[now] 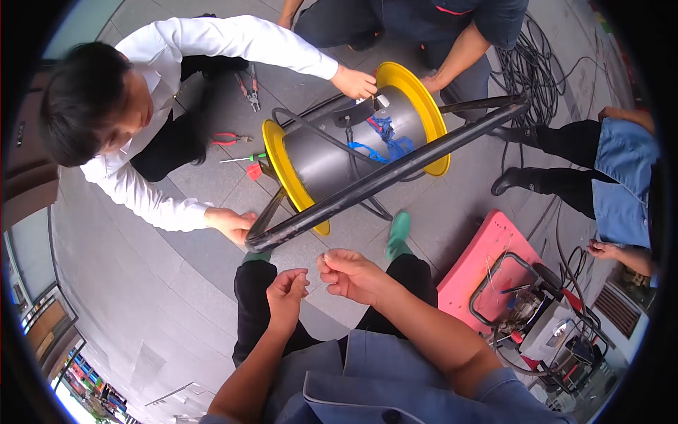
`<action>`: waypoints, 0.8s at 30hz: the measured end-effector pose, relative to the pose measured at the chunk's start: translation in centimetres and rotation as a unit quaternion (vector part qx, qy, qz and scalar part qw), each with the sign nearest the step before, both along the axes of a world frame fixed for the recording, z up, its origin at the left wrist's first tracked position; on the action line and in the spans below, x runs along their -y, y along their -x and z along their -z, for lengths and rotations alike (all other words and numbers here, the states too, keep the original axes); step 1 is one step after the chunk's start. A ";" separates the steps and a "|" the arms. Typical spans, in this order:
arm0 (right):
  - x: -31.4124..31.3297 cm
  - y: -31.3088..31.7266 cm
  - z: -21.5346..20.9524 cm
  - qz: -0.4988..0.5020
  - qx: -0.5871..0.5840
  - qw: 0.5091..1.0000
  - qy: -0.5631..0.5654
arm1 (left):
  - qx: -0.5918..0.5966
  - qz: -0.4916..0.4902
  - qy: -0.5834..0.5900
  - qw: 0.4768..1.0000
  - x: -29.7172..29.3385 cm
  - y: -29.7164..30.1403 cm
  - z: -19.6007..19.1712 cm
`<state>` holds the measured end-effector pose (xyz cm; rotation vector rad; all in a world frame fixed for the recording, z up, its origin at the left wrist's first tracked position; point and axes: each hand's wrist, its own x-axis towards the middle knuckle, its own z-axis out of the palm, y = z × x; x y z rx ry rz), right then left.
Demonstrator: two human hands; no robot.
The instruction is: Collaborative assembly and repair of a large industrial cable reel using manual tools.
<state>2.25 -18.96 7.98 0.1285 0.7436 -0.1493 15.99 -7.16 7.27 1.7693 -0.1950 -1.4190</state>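
Observation:
My left hand (287,295) is raised over my knees, fingers curled and thumb against the index finger. Close to its right, my right hand (353,277) is closed in a pinch; whatever sits between its fingertips is too small to make out. Just beyond both hands stands a cable reel with a grey drum (319,157) and yellow flanges (436,120), carried in a black tube frame (395,170). Blue plastic strips (399,146) and a black cable (316,137) lie across the drum. Neither of my hands touches the reel.
A person in a white shirt (247,39) holds the frame's left end and reaches to the drum. Another person's hand (429,83) is by the far flange. Red-handled pliers (227,138) and a screwdriver (244,158) lie left. At right: pink board (466,275), machine (558,336), coiled cable (530,67), a bystander.

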 end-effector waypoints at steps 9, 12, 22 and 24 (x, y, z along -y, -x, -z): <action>-4.6 -17.3 2.9 0.191 0.029 0.981 -0.021 | 0.083 0.016 -0.074 0.994 -9.3 -18.6 0.2; -5.7 -19.5 3.6 0.168 -0.047 0.985 -0.008 | 0.092 0.057 -0.096 0.990 -11.1 -20.1 0.9; -5.4 -21.5 6.1 0.124 -0.179 0.975 0.044 | 0.061 0.077 -0.085 0.992 -11.5 -20.8 1.9; -5.5 -21.8 6.3 0.121 -0.168 0.977 0.051 | 0.061 0.062 -0.090 0.992 -11.9 -20.4 1.8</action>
